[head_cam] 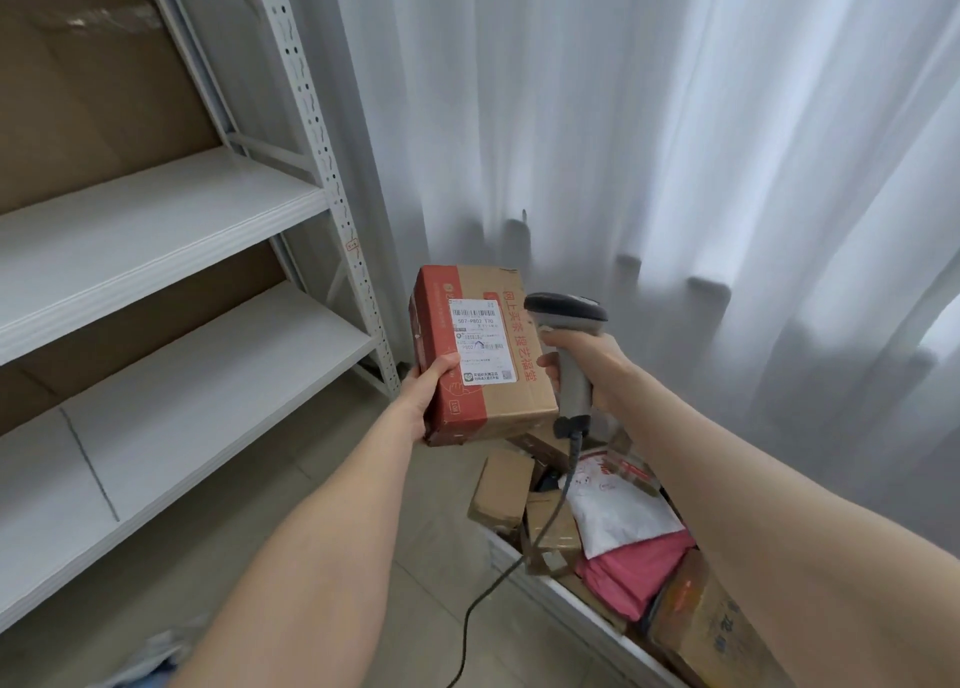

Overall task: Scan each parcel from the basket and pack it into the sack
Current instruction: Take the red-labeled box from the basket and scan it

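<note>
Left hand [423,393] grips parcel [480,354]; right hand [589,370] grasps scanner [569,323].

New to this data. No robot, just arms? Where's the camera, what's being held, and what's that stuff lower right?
There is no machine here. A person works with bare hands, and the single picture comes from a wide-angle camera on their head, looking forward and down. That is why two forearms reach in from below.

The left hand grips a cardboard box by its side, with the shipping label facing the camera. The right hand holds a corded scanner by its handle, with the scanner's head close to the label. Its cable hangs down.

Lower right is the basket, which holds more parcels, among them a white mailer and a pink mailer. A white rack stands on the left, with a curtain behind. No sack is clearly in view.
</note>
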A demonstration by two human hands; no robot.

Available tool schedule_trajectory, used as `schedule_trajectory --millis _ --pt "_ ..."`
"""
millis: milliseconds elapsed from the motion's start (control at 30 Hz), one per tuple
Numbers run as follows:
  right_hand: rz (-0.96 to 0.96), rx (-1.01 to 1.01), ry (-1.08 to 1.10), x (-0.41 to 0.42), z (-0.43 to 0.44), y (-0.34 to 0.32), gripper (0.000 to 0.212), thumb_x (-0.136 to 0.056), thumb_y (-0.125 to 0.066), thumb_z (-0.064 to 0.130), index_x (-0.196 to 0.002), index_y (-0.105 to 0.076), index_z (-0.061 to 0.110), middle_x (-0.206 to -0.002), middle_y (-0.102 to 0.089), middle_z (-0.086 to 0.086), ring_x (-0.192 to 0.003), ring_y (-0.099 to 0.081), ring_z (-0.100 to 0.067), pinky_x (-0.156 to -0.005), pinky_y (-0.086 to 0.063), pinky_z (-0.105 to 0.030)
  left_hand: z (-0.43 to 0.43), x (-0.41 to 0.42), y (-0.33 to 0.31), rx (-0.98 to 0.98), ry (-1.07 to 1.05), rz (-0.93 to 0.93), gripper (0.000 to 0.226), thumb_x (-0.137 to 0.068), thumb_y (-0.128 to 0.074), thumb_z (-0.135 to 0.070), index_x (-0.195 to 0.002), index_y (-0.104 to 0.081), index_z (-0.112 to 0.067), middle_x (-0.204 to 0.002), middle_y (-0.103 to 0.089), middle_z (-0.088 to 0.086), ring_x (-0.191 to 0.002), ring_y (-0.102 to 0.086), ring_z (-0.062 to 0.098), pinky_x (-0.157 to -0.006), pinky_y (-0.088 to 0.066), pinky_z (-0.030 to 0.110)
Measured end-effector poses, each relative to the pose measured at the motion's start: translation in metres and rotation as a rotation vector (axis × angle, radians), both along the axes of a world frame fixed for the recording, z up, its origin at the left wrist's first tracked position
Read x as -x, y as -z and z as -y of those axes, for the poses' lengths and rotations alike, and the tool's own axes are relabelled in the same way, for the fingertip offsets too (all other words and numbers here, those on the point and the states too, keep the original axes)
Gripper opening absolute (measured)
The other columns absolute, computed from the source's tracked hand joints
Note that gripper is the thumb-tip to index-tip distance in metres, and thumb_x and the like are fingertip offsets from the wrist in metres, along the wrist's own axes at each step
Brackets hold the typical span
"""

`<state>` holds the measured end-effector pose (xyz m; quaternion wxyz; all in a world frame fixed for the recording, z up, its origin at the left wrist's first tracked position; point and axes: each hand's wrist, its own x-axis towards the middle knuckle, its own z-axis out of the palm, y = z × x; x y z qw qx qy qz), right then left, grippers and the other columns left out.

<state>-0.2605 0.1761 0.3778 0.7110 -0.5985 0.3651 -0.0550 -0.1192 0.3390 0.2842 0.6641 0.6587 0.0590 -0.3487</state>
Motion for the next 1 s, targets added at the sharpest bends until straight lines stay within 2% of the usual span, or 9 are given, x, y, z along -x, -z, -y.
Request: schedule_trajectory --millis 233,400,533,633,700,800,867,933,1000 --pt "-0.008 -0.033 -0.064 -0.007 -0.079 0.029 0.016 -0.085 -0.072 0.014 -0.095 -0.06 0.01 -0.081 -0.064 -0.005 -0.067 -0.06 -0.017 -0.062 -0.05 -0.031 -0.104 0.053 -0.005 -0.057 -0.178 0.023 0.071 -0.074 -0.076 -0.045 -0.135 -0.046 -0.026 -0.103 -0.068 0.004 -0.089 -0.065 0.021 -0.063 -0.052 0.033" --pt "-0.009 -0.057 -0.198 -0.001 -0.166 0.055 0.013 -0.083 -0.073 0.01 -0.088 -0.061 0.015 -0.086 -0.068 -0.003 -0.074 -0.064 -0.019 -0.06 -0.051 -0.031 -0.199 0.102 -0.002 -0.118 -0.324 0.023 0.072 -0.074 -0.075 -0.046 -0.136 -0.044 -0.025 -0.098 -0.067 0.0 -0.085 -0.065 0.018 -0.056 -0.051 0.029" --pt "-0.059 -0.027 -0.332 0.001 -0.249 0.065 0.032 -0.082 -0.074 0.011 -0.111 -0.061 0.008 -0.103 -0.066 -0.008 -0.096 -0.063 -0.027 -0.089 -0.052 -0.042 -0.276 0.133 0.002 -0.171 -0.434 0.012 0.063 -0.076 -0.074 -0.043 -0.128 -0.046 -0.022 -0.093 -0.067 -0.001 -0.078 -0.065 0.013 -0.05 -0.048 0.025" --pt "-0.071 -0.051 -0.424 0.001 -0.31 0.074 0.023 -0.084 -0.072 0.006 -0.103 -0.061 0.008 -0.085 -0.064 -0.006 -0.077 -0.061 -0.021 -0.074 -0.052 -0.033 -0.336 0.151 0.007 -0.17 -0.494 -0.026 0.029 -0.081 -0.071 -0.041 -0.098 -0.053 -0.026 -0.066 -0.072 -0.009 -0.056 -0.068 0.005 -0.041 -0.048 0.018" --pt "-0.079 -0.06 -0.483 0.001 -0.35 0.079 0.019 -0.084 -0.071 0.003 -0.099 -0.06 0.008 -0.077 -0.061 -0.004 -0.071 -0.059 -0.02 -0.067 -0.05 -0.03 -0.374 0.163 0.011 -0.158 -0.534 -0.045 0.022 -0.082 -0.069 -0.043 -0.09 -0.052 -0.031 -0.06 -0.07 -0.013 -0.052 -0.066 0.0 -0.04 -0.047 0.015" --pt "-0.078 -0.042 -0.574 0.0 -0.411 0.094 0.016 -0.082 -0.072 0.004 -0.093 -0.06 0.008 -0.081 -0.063 -0.006 -0.08 -0.06 -0.024 -0.076 -0.052 -0.035 -0.432 0.175 0.021 -0.179 -0.625 -0.06 0.04 -0.075 -0.074 -0.048 -0.106 -0.055 -0.031 -0.079 -0.073 -0.008 -0.065 -0.068 0.005 -0.041 -0.048 0.017" --pt "-0.1 -0.028 -0.615 -0.004 -0.453 0.106 0.018 -0.08 -0.075 0.008 -0.092 -0.061 0.008 -0.095 -0.066 -0.012 -0.09 -0.061 -0.028 -0.088 -0.052 -0.041 -0.473 0.176 0.034 -0.18 -0.682 -0.067 0.06 -0.07 -0.078 -0.049 -0.12 -0.054 -0.027 -0.096 -0.072 -0.001 -0.082 -0.069 0.013 -0.051 -0.052 0.023" --pt "-0.13 -0.033 -0.649 -0.01 -0.497 0.121 0.018 -0.079 -0.076 0.009 -0.092 -0.062 0.008 -0.104 -0.067 -0.015 -0.098 -0.064 -0.032 -0.095 -0.052 -0.046 -0.515 0.174 0.049 -0.177 -0.712 -0.071 0.065 -0.066 -0.08 -0.051 -0.12 -0.051 -0.03 -0.099 -0.072 -0.002 -0.087 -0.068 0.015 -0.058 -0.051 0.027" --pt "-0.15 -0.04 -0.664 -0.019 -0.541 0.14 0.016 -0.079 -0.076 0.008 -0.083 -0.061 0.011 -0.097 -0.068 -0.012 -0.097 -0.064 -0.032 -0.091 -0.053 -0.044 -0.557 0.167 0.069 -0.174 -0.726 -0.077 0.06 -0.064 -0.08 -0.051 -0.114 -0.051 -0.033 -0.09 -0.073 -0.006 -0.083 -0.068 0.013 -0.058 -0.05 0.025"
